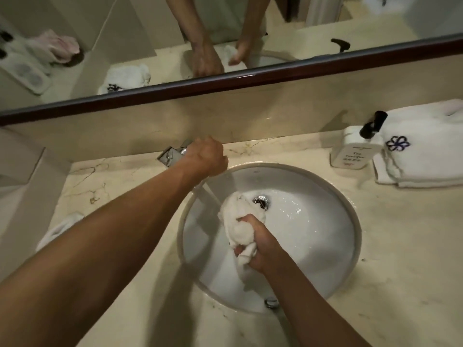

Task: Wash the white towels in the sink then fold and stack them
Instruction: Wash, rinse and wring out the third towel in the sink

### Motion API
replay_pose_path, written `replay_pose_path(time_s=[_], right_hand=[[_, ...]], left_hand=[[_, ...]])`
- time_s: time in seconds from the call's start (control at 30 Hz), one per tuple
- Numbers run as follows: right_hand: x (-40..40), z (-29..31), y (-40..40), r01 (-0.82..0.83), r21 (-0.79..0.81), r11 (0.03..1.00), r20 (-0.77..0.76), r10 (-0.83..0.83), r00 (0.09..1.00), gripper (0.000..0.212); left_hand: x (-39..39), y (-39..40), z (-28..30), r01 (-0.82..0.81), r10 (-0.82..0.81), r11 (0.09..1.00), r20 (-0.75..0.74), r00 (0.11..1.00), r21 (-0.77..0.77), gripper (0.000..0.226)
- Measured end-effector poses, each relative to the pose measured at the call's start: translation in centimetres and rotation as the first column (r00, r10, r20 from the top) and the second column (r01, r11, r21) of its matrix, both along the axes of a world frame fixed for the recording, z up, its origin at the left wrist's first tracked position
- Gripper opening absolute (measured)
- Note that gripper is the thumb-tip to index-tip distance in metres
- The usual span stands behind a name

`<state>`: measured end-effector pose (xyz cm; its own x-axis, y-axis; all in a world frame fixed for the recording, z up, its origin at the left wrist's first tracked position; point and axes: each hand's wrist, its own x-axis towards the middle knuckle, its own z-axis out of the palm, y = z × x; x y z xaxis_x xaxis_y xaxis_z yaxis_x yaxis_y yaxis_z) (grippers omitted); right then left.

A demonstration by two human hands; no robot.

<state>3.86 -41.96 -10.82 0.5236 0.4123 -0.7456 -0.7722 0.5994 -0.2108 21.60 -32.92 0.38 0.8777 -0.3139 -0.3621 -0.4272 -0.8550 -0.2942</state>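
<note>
Marble counter: right hand [260,244] grips towel [235,221] in sink [345,196] (water running); left hand [205,159] grips faucet [172,154].

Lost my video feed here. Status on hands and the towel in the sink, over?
Left hand on the faucet, grip curled, water running. Right hand grips the wet towel inside the sink. Folded towels waiting at right. Nothing in the way.

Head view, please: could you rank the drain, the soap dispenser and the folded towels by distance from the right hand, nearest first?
From the right hand, which grips a wet towel:
1. Drain, just beyond it in the sink.
2. Soap dispenser, on the counter's far right.
3. Folded towels, beyond the dispenser at the right edge.
</note>
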Motion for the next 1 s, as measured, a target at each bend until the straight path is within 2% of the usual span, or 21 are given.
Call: replay_pose_path(time_s=[0.13,0.27,0.33,0.4,0.43,0.5,0.57,0.63,0.67,0.73,0.8,0.83,0.87,0.93,1.0], right_hand=[[-0.3,0.3,-0.3,0.031,0.018,0.999,0.012,-0.031,0.999,0.018],[-0.9,0.8,-0.7,0.066,-0.001,0.998,-0.001,-0.066,0.998,0.054],[-1.4,1.6,-1.2,0.063,0.004,0.998,-0.021,-0.063,0.998,0.047],[-1.7,2.5,-1.8,0.109,0.01,0.994,-0.06,-0.108,0.992,0.024],[-1.9,3.1,-2.0,0.14,0.016,0.99,-0.065,-0.138,0.988,0.013],[-2.3,4.1,-2.4,0.178,0.024,0.984,-0.072,-0.176,0.982,0.014],[-2.6,4.8,-2.7,0.201,0.065,0.977,-0.094,-0.195,0.976,0.019],[-3.0,5.6,-3.0,0.25,0.156,0.956,-0.087,-0.239,0.967,0.017],[-3.3,6.3,-3.1,0.275,0.206,0.939,-0.078,-0.264,0.961,0.015],[-3.8,7.3,-3.1,0.297,0.242,0.924,-0.05,-0.294,0.954,0.02],[-4.3,8.0,-2.6,0.332,0.25,0.91,-0.019,-0.338,0.941,0.029],[-4.6,8.4,-2.3,0.362,0.257,0.896,-0.018,-0.37,0.929,0.032],[-4.9,8.6,-2.0,0.399,0.273,0.875,-0.033,-0.406,0.913,0.035],[-5.4,8.6,-1.6,0.464,0.347,0.815,-0.103,-0.459,0.882,0.041],[-6.2,8.0,-1.4,0.474,0.43,0.768,-0.152,-0.456,0.877,0.047]], left_hand=[[-1.1,0.8,0.2,0.081,-0.083,0.995,0.042,0.996,0.053,0.046],[-2.2,1.0,0.9,0.088,-0.089,0.995,0.031,0.996,0.037,0.05],[-3.4,0.5,1.2,0.069,-0.069,0.994,0.005,0.998,-0.088,0.057],[-5.8,-0.2,0.8,0.067,-0.088,0.942,-0.051,0.995,-0.329,0.058],[-7.4,-0.5,0.4,0.045,-0.087,0.879,-0.065,0.994,-0.474,0.054],[-10.3,-1.0,-0.6,-0.065,-0.018,0.694,-0.108,0.994,-0.717,0.046],[-12.4,-1.0,-2.2,-0.255,0.115,0.485,-0.228,0.967,-0.837,0.039],[-13.5,-0.7,-4.0,-0.481,0.263,0.226,-0.423,0.867,-0.847,0.032],[-13.9,-0.6,-4.6,-0.583,0.3,0.053,-0.544,0.784,-0.811,0.026],[-15.2,-0.5,-5.4,-0.702,0.257,-0.272,-0.752,0.606,-0.658,0.022],[-16.6,-0.4,-6.8,-0.772,0.076,-0.525,-0.923,0.378,-0.359,0.04],[-17.4,-0.6,-7.5,-0.774,-0.052,-0.598,-0.954,0.295,-0.207,0.054],[-18.2,-0.8,-8.2,-0.764,-0.154,-0.637,-0.955,0.255,-0.101,0.066],[-19.1,-1.7,-8.6,-0.729,-0.286,-0.684,-0.93,0.232,0.028,0.081],[-19.0,-2.3,-8.4,-0.696,-0.377,-0.71,-0.893,0.246,0.108,0.084]])
